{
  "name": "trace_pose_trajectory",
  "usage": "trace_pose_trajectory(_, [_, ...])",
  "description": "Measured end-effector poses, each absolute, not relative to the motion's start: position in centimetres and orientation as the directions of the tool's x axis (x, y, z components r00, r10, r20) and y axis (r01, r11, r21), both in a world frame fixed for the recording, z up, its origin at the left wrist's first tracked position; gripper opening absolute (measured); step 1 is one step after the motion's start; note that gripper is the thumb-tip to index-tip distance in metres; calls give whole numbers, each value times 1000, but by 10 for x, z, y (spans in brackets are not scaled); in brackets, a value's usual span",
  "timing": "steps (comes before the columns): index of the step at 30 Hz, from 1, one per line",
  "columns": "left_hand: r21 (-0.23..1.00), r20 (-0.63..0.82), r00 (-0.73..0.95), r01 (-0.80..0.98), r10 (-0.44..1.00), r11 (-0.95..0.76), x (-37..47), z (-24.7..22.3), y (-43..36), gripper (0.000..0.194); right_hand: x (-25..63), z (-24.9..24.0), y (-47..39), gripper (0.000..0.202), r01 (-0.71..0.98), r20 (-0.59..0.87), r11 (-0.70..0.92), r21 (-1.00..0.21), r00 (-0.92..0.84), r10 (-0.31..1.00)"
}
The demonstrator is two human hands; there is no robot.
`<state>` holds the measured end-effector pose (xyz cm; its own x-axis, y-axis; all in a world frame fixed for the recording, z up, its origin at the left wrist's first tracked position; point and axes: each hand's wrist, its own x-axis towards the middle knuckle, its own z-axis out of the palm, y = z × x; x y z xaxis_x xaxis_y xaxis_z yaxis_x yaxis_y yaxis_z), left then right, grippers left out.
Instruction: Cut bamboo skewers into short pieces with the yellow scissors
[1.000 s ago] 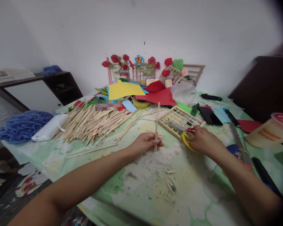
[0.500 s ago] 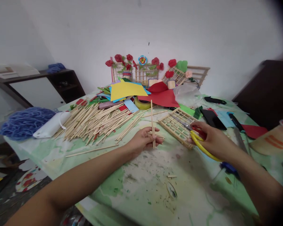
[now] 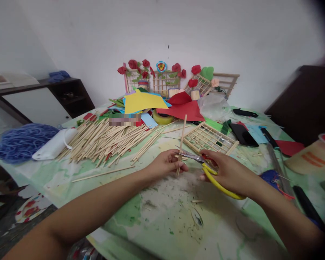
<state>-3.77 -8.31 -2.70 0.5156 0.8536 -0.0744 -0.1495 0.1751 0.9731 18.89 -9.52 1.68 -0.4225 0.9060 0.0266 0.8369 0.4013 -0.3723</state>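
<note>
My left hand pinches thin wooden sticks; one or two stand nearly upright, and shorter pieces lie across behind the fingers. In my right hand is a pair of scissors with yellow and red handles. Its blades point left and reach the upright stick just above my left fingers; whether they are closed on it I cannot tell. Just behind lies a lattice of glued sticks. A big heap of loose sticks spreads to the left of my left hand.
Blue yarn and a white glue gun lie at the left. Coloured paper, a tape roll and paper-flower trellises stand behind. At the right are a phone, a cutter and a cup.
My right hand has brought the scissors left and down from over the lattice to the stick in my left hand. The stick now leans slightly right.
</note>
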Motion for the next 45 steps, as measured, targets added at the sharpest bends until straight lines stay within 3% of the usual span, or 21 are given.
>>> trace_pose_trajectory(14, [993,-64,501,-53,863,104,-35,-29,-79,39,190,13,-96,74,839,11,409,-360,-434,901])
trace_pose_trajectory(25, [997,-57,503,71,862,25,-35,-23,-80,16,192,14,-96,67,797,-33,407,-445,-469,883])
trace_pose_trajectory(35, [991,-62,496,136,866,-7,-38,-24,-78,15,189,16,-99,58,819,-74,348,-456,-424,903])
trace_pose_trajectory(45, [996,-49,536,91,843,0,-39,-24,-76,14,187,18,-99,66,820,-28,373,-433,-426,904])
